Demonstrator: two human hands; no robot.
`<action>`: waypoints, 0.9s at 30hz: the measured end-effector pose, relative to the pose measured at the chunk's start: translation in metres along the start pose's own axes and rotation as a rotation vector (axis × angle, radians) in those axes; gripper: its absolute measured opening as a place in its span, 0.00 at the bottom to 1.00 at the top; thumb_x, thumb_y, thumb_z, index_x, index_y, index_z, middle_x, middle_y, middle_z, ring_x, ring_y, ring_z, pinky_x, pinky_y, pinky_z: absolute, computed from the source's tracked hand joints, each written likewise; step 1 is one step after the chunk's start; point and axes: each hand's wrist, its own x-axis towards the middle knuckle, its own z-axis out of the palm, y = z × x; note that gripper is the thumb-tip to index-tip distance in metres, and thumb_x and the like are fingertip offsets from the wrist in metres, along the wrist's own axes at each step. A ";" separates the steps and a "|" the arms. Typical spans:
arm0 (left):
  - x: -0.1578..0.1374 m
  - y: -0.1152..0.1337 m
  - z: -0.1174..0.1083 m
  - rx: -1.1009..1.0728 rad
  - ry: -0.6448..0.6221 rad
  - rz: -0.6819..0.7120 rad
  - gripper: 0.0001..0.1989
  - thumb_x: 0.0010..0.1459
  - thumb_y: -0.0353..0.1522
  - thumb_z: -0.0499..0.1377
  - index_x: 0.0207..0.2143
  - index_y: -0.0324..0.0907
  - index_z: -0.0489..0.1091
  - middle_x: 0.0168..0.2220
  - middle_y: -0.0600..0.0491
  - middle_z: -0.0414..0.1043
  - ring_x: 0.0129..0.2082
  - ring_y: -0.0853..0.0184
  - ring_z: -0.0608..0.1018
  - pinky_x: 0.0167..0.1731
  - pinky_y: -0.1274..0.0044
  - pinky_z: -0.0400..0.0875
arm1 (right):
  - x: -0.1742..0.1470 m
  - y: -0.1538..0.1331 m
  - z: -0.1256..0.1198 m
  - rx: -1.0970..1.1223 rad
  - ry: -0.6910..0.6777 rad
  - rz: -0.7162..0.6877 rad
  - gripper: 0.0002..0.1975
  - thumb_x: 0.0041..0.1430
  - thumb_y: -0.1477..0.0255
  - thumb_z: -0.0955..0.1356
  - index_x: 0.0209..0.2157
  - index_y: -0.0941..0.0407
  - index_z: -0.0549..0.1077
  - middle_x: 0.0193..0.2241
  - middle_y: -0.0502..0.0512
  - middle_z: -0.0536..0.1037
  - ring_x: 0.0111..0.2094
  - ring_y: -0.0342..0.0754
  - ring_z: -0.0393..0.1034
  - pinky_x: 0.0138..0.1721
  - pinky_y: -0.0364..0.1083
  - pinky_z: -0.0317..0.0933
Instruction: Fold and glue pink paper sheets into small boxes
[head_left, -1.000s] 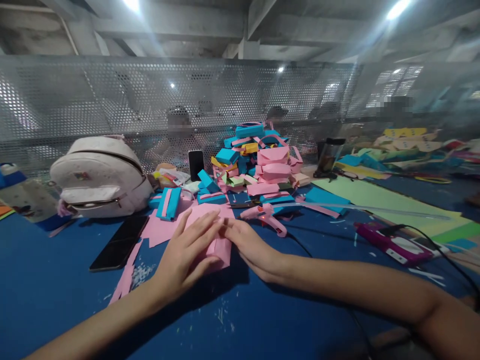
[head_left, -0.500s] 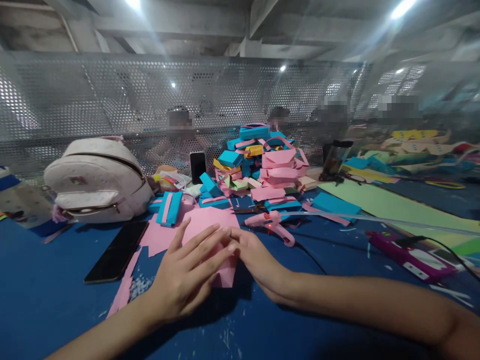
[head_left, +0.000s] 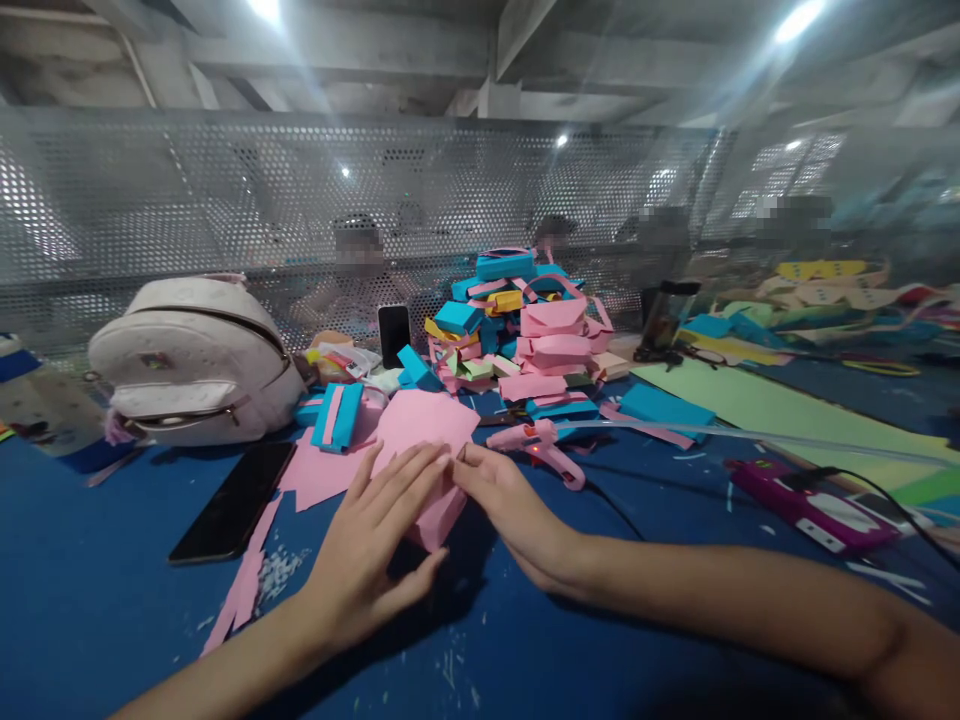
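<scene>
A folded piece of pink paper (head_left: 429, 415) stands partly raised over the blue table in front of me, its lower part creased like a small box. My left hand (head_left: 371, 545) lies across its near side with fingers stretched out and the thumb apart. With fingertips and thumb, my right hand (head_left: 521, 505) pinches the right edge of the same paper. The fingers hide part of the folds. Just beyond my right hand rests a pink hot glue gun (head_left: 544, 440) with a small red light and a clear glue stick in its back.
Behind stands a pile of blue and pink paper bags (head_left: 555, 345). To the left are a white backpack (head_left: 191, 365), a black phone (head_left: 232, 500) and pink paper strips (head_left: 244, 590). A purple device (head_left: 814, 505) with a cable and green sheets (head_left: 742, 410) lie right.
The pink paper has tipped up, showing more of its far flap. My left thumb has spread away, and my right fingers have shifted from beside the left fingertips to the paper's right edge.
</scene>
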 end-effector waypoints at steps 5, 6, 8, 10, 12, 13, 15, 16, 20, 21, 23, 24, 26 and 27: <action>-0.012 -0.005 0.010 -0.284 0.120 -0.351 0.34 0.64 0.37 0.53 0.67 0.55 0.40 0.70 0.52 0.41 0.69 0.53 0.48 0.65 0.54 0.47 | 0.002 -0.004 -0.002 -0.007 0.061 -0.006 0.18 0.55 0.58 0.72 0.41 0.57 0.74 0.42 0.57 0.80 0.45 0.51 0.74 0.53 0.53 0.61; -0.015 -0.007 0.014 -0.350 0.128 -0.429 0.36 0.63 0.39 0.55 0.67 0.56 0.39 0.71 0.53 0.39 0.69 0.52 0.47 0.65 0.54 0.47 | 0.002 -0.004 -0.002 -0.009 0.061 -0.012 0.18 0.55 0.58 0.72 0.40 0.57 0.74 0.41 0.57 0.80 0.45 0.51 0.74 0.53 0.53 0.61; -0.018 -0.011 0.023 -0.534 0.158 -0.552 0.42 0.59 0.43 0.59 0.68 0.57 0.36 0.71 0.52 0.34 0.69 0.49 0.45 0.64 0.54 0.48 | 0.002 -0.003 -0.003 -0.019 0.053 -0.015 0.17 0.55 0.59 0.72 0.40 0.57 0.74 0.41 0.56 0.80 0.45 0.51 0.74 0.53 0.52 0.61; -0.017 -0.017 0.031 -0.840 0.249 -0.606 0.49 0.52 0.44 0.65 0.68 0.56 0.37 0.71 0.50 0.34 0.69 0.47 0.46 0.63 0.57 0.54 | 0.003 0.000 -0.004 -0.036 0.039 -0.020 0.17 0.56 0.59 0.71 0.41 0.57 0.74 0.40 0.56 0.80 0.44 0.50 0.74 0.52 0.52 0.62; -0.014 -0.023 0.035 -1.171 0.335 -0.641 0.54 0.46 0.45 0.69 0.67 0.55 0.41 0.71 0.48 0.39 0.68 0.46 0.51 0.60 0.61 0.62 | 0.002 0.004 -0.007 -0.065 0.017 -0.033 0.17 0.57 0.60 0.71 0.42 0.57 0.73 0.39 0.55 0.80 0.41 0.50 0.75 0.50 0.51 0.64; -0.011 -0.026 0.035 -1.310 0.367 -0.669 0.53 0.44 0.45 0.70 0.67 0.55 0.44 0.70 0.46 0.44 0.66 0.46 0.55 0.57 0.63 0.66 | 0.002 0.007 -0.008 -0.093 0.003 -0.041 0.17 0.57 0.60 0.71 0.42 0.57 0.73 0.38 0.55 0.80 0.39 0.50 0.75 0.48 0.51 0.64; -0.007 -0.032 0.032 -1.487 0.421 -0.760 0.46 0.46 0.47 0.69 0.64 0.51 0.53 0.66 0.44 0.55 0.61 0.49 0.66 0.50 0.67 0.72 | -0.001 0.011 -0.011 -0.173 -0.013 -0.074 0.16 0.57 0.60 0.71 0.42 0.56 0.73 0.37 0.55 0.79 0.38 0.49 0.74 0.45 0.50 0.65; -0.005 -0.035 0.030 -1.525 0.443 -0.804 0.41 0.49 0.47 0.67 0.62 0.49 0.58 0.63 0.43 0.61 0.57 0.52 0.71 0.47 0.70 0.74 | -0.002 0.013 -0.013 -0.219 -0.019 -0.096 0.15 0.58 0.60 0.70 0.41 0.56 0.73 0.37 0.55 0.78 0.38 0.49 0.73 0.44 0.50 0.65; -0.004 -0.045 0.018 -1.482 0.497 -0.841 0.22 0.52 0.41 0.67 0.47 0.42 0.74 0.49 0.46 0.76 0.43 0.64 0.78 0.41 0.78 0.75 | -0.010 0.017 -0.016 -0.358 -0.042 -0.144 0.12 0.62 0.62 0.68 0.41 0.56 0.73 0.39 0.55 0.77 0.40 0.49 0.72 0.45 0.49 0.64; -0.004 -0.047 0.017 -1.465 0.498 -0.832 0.19 0.51 0.39 0.68 0.44 0.42 0.76 0.46 0.48 0.77 0.40 0.66 0.79 0.40 0.80 0.74 | -0.010 0.018 -0.017 -0.370 -0.041 -0.147 0.13 0.62 0.62 0.68 0.42 0.55 0.73 0.39 0.56 0.78 0.40 0.49 0.72 0.45 0.48 0.64; -0.006 -0.050 0.015 -1.437 0.492 -0.831 0.15 0.50 0.38 0.68 0.39 0.40 0.78 0.40 0.49 0.79 0.36 0.69 0.78 0.37 0.81 0.74 | -0.011 0.020 -0.017 -0.354 -0.024 -0.149 0.14 0.62 0.61 0.67 0.44 0.55 0.73 0.42 0.56 0.77 0.42 0.50 0.71 0.46 0.48 0.64; -0.007 -0.052 0.015 -1.426 0.489 -0.833 0.14 0.50 0.38 0.68 0.37 0.39 0.78 0.37 0.49 0.79 0.34 0.69 0.78 0.36 0.81 0.74 | -0.010 0.020 -0.017 -0.327 -0.010 -0.145 0.15 0.62 0.60 0.67 0.46 0.54 0.73 0.44 0.56 0.77 0.44 0.50 0.71 0.48 0.48 0.63; -0.007 -0.055 0.014 -1.404 0.483 -0.837 0.14 0.50 0.39 0.68 0.35 0.38 0.79 0.35 0.49 0.80 0.33 0.68 0.78 0.36 0.79 0.74 | -0.007 0.022 -0.018 -0.257 0.029 -0.119 0.18 0.62 0.59 0.67 0.50 0.53 0.72 0.49 0.56 0.75 0.50 0.51 0.68 0.53 0.49 0.60; -0.007 -0.056 0.013 -1.398 0.479 -0.838 0.14 0.50 0.39 0.68 0.36 0.38 0.79 0.36 0.48 0.80 0.34 0.67 0.79 0.37 0.78 0.74 | -0.006 0.022 -0.019 -0.217 0.066 -0.099 0.19 0.61 0.58 0.67 0.51 0.52 0.72 0.51 0.55 0.74 0.53 0.51 0.66 0.56 0.50 0.58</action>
